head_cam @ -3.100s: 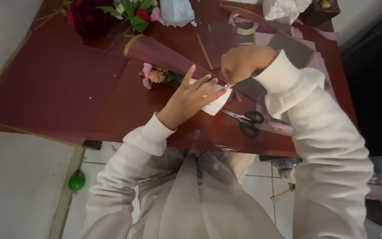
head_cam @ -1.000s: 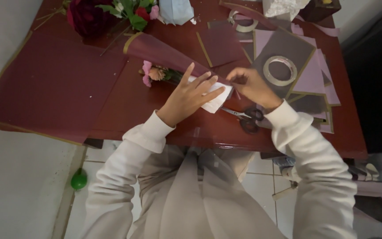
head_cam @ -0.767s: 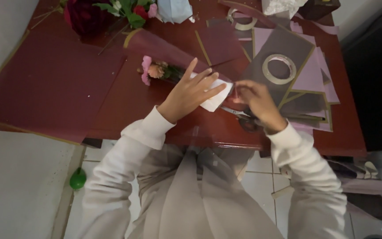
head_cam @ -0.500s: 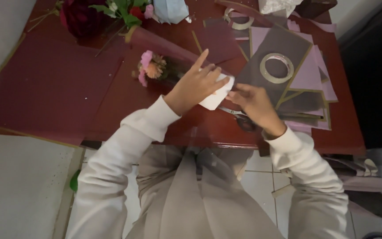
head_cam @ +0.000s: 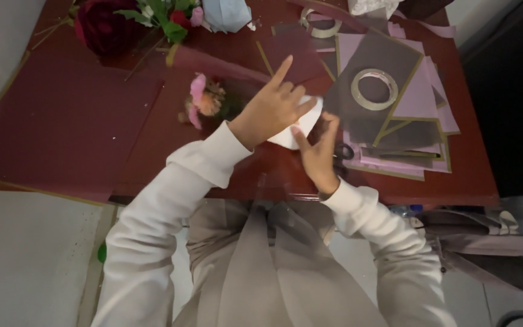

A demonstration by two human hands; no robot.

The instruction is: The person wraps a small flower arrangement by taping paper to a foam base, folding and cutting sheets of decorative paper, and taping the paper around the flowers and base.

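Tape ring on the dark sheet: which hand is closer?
Right. The right hand sits just below-left of the tape ring, fingertips near the dark sheet it lies on. The left hand is farther left, on the white paper piece, fingers pointing toward the ring.

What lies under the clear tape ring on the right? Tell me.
The clear tape ring rests on a dark translucent gold-edged sheet, atop fanned pink sheets. The table beneath is covered there.

Open dark red sheet (head_cam: pixel 74 127) at nine o'clock of the hands, free to cross. Blocked at three o'clock by stacked paper sheets (head_cam: pixel 407 115) with tape ring (head_cam: pixel 374 89) on top; at twelve by flowers (head_cam: pixel 146 24); small bouquet (head_cam: pixel 210 103) at ten.
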